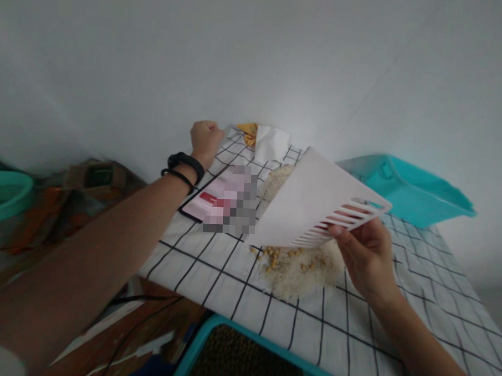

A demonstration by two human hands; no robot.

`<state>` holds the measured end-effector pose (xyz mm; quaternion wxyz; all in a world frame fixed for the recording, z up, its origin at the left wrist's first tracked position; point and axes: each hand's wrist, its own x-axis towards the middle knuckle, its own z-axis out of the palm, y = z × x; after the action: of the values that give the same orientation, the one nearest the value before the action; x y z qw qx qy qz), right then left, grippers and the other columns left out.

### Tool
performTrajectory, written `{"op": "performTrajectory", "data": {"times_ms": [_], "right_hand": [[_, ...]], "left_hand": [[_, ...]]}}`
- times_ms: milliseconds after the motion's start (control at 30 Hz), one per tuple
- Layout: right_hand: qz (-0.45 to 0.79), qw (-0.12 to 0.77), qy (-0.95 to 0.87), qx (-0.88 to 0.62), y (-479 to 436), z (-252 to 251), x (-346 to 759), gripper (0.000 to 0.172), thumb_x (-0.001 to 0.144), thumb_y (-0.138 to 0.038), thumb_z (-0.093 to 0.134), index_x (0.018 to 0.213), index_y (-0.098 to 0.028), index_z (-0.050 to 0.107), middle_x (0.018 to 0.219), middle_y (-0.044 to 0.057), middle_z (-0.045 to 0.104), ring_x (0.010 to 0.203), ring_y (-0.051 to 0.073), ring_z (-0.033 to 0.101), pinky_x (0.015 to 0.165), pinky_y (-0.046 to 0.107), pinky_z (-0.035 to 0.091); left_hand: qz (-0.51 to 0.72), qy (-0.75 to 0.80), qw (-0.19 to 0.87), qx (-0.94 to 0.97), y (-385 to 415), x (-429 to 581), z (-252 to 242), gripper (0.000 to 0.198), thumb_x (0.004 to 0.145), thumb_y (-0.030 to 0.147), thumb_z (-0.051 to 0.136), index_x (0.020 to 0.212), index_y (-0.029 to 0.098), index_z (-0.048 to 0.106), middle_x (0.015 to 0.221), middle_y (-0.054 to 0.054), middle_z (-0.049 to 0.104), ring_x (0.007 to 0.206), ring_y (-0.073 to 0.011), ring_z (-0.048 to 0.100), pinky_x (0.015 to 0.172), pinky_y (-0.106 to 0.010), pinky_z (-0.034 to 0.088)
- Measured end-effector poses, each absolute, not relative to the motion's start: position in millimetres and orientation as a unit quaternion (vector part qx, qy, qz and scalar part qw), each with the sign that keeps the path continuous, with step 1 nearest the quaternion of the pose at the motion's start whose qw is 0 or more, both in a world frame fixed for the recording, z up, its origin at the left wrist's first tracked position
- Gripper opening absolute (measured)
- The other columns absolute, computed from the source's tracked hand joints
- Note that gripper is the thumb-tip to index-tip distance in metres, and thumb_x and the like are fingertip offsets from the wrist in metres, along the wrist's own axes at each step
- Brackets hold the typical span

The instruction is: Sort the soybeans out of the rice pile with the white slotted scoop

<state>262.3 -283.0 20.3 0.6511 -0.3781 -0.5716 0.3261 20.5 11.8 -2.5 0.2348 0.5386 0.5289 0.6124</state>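
My right hand grips a white slotted plastic scoop by its slotted end and holds it tilted over a pile of rice mixed with yellow beans on the checked tablecloth. My left hand is closed in a fist at the far edge of the cloth, arm stretched out, with a black band on the wrist. What the fist holds, if anything, is hidden.
A pink-and-white packet lies beside the rice. Crumpled white tissue and a yellow scrap sit at the far edge. A teal bin stands right, a teal basket below the table edge, a teal bowl far left.
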Motion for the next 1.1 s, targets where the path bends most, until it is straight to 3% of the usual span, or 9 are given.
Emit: {"op": "performTrajectory", "data": {"times_ms": [267,533,800,1100], "right_hand": [[0.362,0.668,-0.532,-0.373,-274.6,13.5,254.3,0.022,0.082,-0.027,0.091,0.1,-0.038,0.084,0.099,-0.007,0.085,0.092,0.011,0.078,0.087,0.02,0.062],[0.414,0.563,-0.579,-0.42,-278.4,13.7,266.1,0.019,0.088,-0.042,0.084,0.107,-0.038,0.083,0.1,-0.003,0.081,0.095,0.016,0.074,0.09,0.027,0.058],[0.357,0.627,-0.562,-0.404,-275.9,26.6,277.2,0.014,0.087,-0.034,0.086,0.101,-0.035,0.083,0.093,-0.003,0.074,0.093,0.016,0.067,0.088,0.027,0.054],[0.379,0.62,-0.561,-0.396,-276.8,34.7,275.9,0.015,0.082,-0.038,0.089,0.089,-0.029,0.08,0.084,-0.003,0.076,0.084,0.014,0.069,0.082,0.023,0.056]], "left_hand": [[0.605,0.534,0.237,0.542,13.4,19.8,-2.3,0.035,0.063,0.002,0.06,0.047,0.019,0.034,0.051,0.006,0.022,0.055,-0.0081,0.023,0.059,-0.034,0.013],[0.599,0.537,0.24,0.544,8.3,21.3,1.8,0.039,0.063,0.0,0.06,0.046,0.02,0.032,0.052,0.005,0.021,0.055,-0.0088,0.021,0.06,-0.036,0.012],[0.599,0.533,0.242,0.547,9.8,21.6,-0.3,0.04,0.064,-0.001,0.06,0.046,0.02,0.032,0.052,0.005,0.021,0.055,-0.0089,0.021,0.06,-0.036,0.012],[0.601,0.529,0.242,0.549,10.2,22.8,-1.1,0.038,0.065,-0.001,0.059,0.046,0.02,0.033,0.052,0.005,0.022,0.055,-0.0089,0.022,0.06,-0.036,0.013]]}}
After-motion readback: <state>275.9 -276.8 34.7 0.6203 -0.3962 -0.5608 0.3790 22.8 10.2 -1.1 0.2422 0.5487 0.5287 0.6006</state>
